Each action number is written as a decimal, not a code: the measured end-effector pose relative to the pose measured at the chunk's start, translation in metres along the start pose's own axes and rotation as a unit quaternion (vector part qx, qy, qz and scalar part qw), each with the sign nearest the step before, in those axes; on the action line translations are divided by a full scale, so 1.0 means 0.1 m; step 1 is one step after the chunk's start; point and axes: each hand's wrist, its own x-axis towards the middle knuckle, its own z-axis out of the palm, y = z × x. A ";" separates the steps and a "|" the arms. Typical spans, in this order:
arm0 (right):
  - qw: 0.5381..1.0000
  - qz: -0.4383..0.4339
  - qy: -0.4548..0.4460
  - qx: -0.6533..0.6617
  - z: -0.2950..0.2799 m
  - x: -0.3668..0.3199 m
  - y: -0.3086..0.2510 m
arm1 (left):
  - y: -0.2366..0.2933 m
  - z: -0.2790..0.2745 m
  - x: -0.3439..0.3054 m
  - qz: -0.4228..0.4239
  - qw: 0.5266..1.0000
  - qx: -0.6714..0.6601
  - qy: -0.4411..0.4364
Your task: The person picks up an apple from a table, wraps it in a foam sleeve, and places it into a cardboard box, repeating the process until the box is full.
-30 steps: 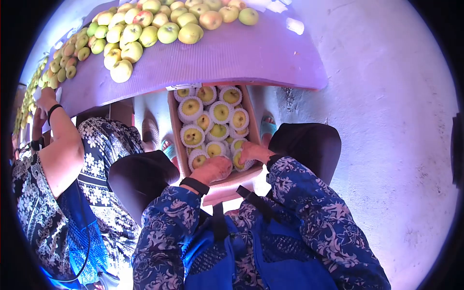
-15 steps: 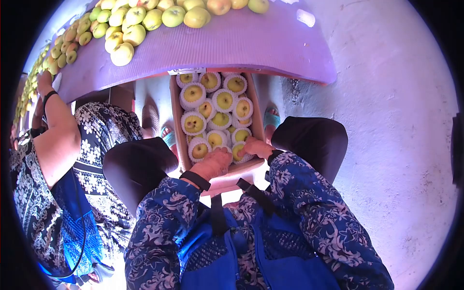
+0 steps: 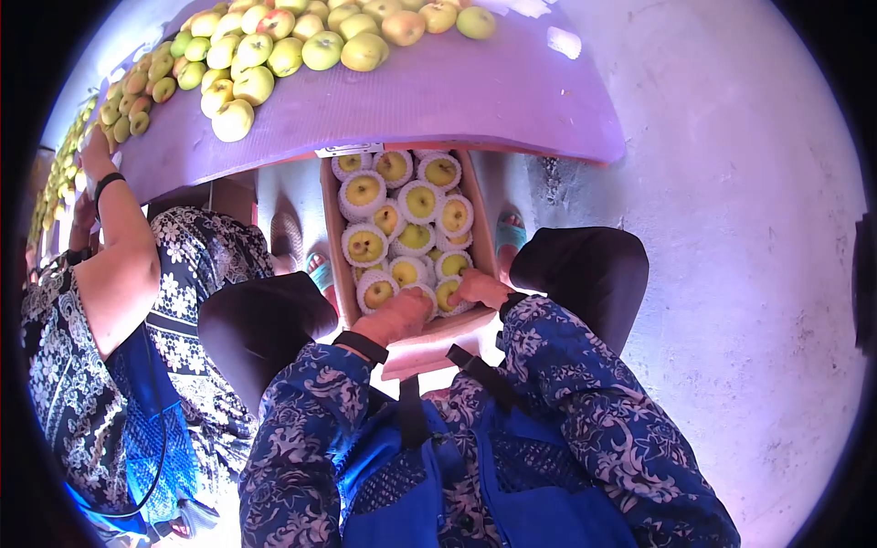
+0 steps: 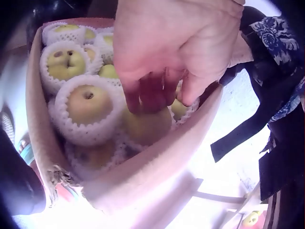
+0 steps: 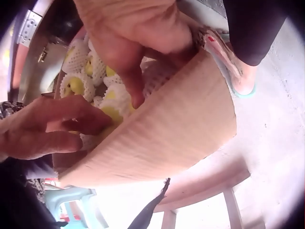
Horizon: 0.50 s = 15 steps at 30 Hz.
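Note:
An open cardboard box (image 3: 333, 265) holds yellow-green apples in white foam nets. At its near side, the left hand (image 3: 397, 317) reaches in; in the left wrist view this hand (image 4: 178, 43) has bent fingers on top of an apple (image 4: 148, 126), beside a netted apple (image 4: 89, 104). The right hand (image 3: 481, 289) is at the near right corner, by a netted apple (image 3: 447, 294). In the right wrist view the right hand (image 5: 138, 36) has its thumb and fingers around a white foam net (image 5: 155, 75); its fingertips are partly hidden by the box wall.
Beyond the box a purple-covered table (image 3: 438, 110) carries a heap of loose apples (image 3: 253, 84). On the left another person's arm (image 3: 123, 228) reaches to the table. The wearer's knees (image 3: 585, 279) flank the box. A turquoise stool (image 5: 71, 196) shows in the right wrist view.
The head view has shifted up and back down slightly. The left hand has moved a little within the near end of the box; the right hand stays at the near right corner.

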 end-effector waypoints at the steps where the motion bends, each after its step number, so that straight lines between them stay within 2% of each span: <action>1: 1.000 -0.004 0.010 -0.004 0.02 0.04 0.03 | -0.02 -0.01 -0.01 0.007 1.000 -0.007 0.005; 6: 0.996 -0.011 0.085 -0.010 0.17 0.11 0.06 | -0.12 0.06 0.00 0.022 0.999 -0.015 0.033; 12: 0.998 -0.037 0.058 -0.006 0.10 0.06 0.08 | -0.20 0.01 0.04 0.051 0.998 -0.028 0.026; 15: 0.997 -0.031 0.042 -0.056 0.06 0.00 -0.03 | -0.23 0.01 0.01 0.048 0.997 -0.054 0.031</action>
